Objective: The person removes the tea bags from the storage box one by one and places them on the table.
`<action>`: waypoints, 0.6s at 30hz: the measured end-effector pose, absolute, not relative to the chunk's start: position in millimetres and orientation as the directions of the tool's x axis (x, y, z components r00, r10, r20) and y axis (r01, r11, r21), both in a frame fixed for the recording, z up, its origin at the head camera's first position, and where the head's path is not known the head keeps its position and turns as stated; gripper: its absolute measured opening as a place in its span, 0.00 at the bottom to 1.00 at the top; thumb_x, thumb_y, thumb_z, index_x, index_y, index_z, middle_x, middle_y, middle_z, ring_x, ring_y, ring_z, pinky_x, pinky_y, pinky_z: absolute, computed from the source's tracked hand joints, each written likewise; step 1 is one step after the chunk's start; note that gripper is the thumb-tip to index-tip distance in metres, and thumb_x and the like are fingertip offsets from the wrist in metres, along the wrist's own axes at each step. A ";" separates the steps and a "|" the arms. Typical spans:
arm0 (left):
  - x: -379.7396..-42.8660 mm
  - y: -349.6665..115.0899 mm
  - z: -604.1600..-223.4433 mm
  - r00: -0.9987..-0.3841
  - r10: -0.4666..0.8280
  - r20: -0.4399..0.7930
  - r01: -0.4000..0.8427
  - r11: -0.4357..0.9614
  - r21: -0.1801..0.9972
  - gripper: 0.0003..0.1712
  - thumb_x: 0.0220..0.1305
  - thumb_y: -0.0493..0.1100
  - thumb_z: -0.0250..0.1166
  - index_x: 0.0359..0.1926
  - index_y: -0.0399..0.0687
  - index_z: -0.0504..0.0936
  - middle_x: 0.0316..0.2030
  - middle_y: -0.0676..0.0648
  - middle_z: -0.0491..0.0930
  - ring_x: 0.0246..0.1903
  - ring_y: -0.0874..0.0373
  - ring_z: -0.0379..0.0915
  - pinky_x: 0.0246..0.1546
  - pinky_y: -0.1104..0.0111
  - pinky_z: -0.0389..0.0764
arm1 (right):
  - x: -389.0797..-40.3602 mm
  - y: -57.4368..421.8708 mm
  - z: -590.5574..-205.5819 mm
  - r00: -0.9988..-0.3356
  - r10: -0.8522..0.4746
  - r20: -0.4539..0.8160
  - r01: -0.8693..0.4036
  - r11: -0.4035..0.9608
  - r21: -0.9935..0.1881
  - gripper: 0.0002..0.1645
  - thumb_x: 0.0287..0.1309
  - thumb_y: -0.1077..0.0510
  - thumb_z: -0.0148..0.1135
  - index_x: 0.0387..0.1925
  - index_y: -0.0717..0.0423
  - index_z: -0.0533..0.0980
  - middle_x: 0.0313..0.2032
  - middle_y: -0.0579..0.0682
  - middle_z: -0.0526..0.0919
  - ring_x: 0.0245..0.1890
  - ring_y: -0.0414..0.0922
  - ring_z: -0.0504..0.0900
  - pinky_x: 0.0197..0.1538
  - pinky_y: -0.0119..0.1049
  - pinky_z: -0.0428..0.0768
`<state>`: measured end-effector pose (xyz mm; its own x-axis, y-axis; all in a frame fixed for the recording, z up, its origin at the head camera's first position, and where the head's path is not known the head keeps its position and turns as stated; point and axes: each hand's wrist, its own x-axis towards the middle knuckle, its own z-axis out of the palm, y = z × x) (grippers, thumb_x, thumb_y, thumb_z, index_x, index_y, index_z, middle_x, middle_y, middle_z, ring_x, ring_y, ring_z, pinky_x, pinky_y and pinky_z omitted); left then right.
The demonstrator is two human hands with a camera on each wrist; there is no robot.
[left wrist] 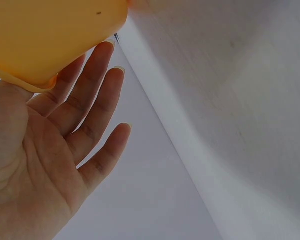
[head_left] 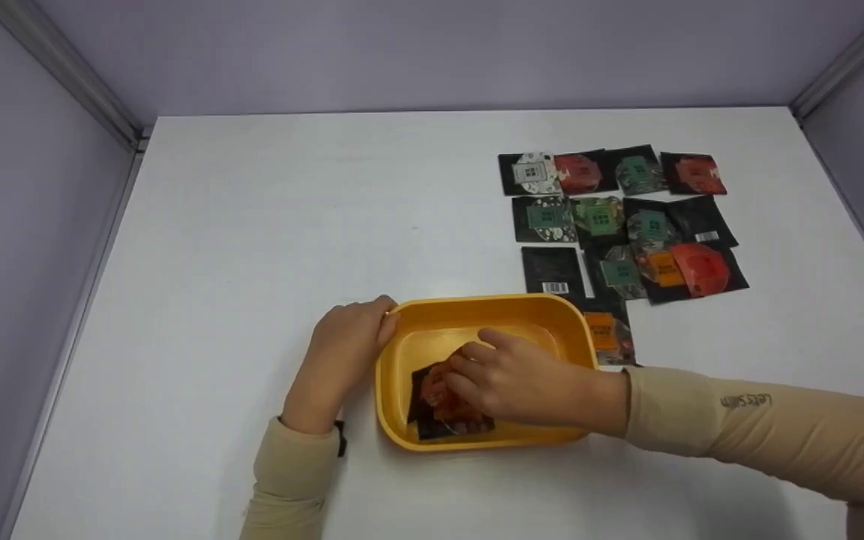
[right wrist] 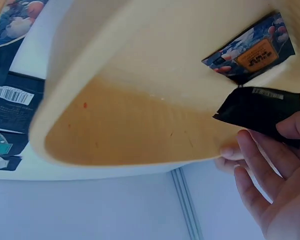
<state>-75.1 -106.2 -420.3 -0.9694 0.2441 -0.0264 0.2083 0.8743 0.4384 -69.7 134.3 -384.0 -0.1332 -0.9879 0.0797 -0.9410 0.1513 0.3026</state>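
A yellow plastic tray (head_left: 417,337) sits near the front of the table. My left hand (head_left: 349,341) holds its left far corner, the thumb over the rim and the other fingers outside the wall, spread in the left wrist view. Inside the tray, my right hand (head_left: 518,375) pinches a black sachet (right wrist: 260,112) between thumb and fingers; its barcode side shows in the right wrist view. Another sachet (right wrist: 260,52), dark with an orange label and a printed picture, lies beneath it in the tray. The head view shows a red design on the upper sachet (head_left: 439,386).
Rows of dark sachets (head_left: 601,217) with green, red, white and orange labels lie on the right of the white table (head_left: 267,225), some overlapping. One orange-labelled sachet (head_left: 606,334) lies right beside the tray's right wall. Pale panels (head_left: 439,52) enclose the table.
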 end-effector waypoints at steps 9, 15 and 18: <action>-75.3 -105.2 -419.5 -0.972 0.225 -0.060 0.175 0.877 0.447 0.15 0.75 0.48 0.56 0.50 0.43 0.82 0.37 0.48 0.85 0.36 0.53 0.79 0.47 0.59 0.79 | -65.5 166.3 -380.3 -0.134 -0.936 0.324 -0.964 0.199 0.176 0.09 0.68 0.60 0.60 0.46 0.55 0.83 0.42 0.48 0.88 0.39 0.45 0.84 0.42 0.38 0.79; -75.6 -104.6 -419.4 -0.974 0.216 -0.068 0.163 0.875 0.455 0.16 0.76 0.48 0.55 0.50 0.44 0.82 0.37 0.48 0.85 0.37 0.52 0.79 0.49 0.59 0.78 | -58.6 191.0 -377.8 -0.190 -0.848 0.494 -0.956 0.274 0.102 0.22 0.77 0.59 0.43 0.43 0.56 0.85 0.40 0.49 0.88 0.37 0.47 0.85 0.41 0.43 0.82; -75.4 -104.5 -419.2 -0.975 0.211 -0.070 0.157 0.878 0.453 0.15 0.76 0.48 0.55 0.50 0.44 0.83 0.37 0.48 0.85 0.37 0.53 0.79 0.49 0.59 0.78 | -56.7 203.1 -374.7 -0.241 -0.801 0.547 -0.943 0.327 0.063 0.19 0.75 0.58 0.47 0.41 0.57 0.86 0.40 0.50 0.88 0.36 0.48 0.86 0.41 0.44 0.82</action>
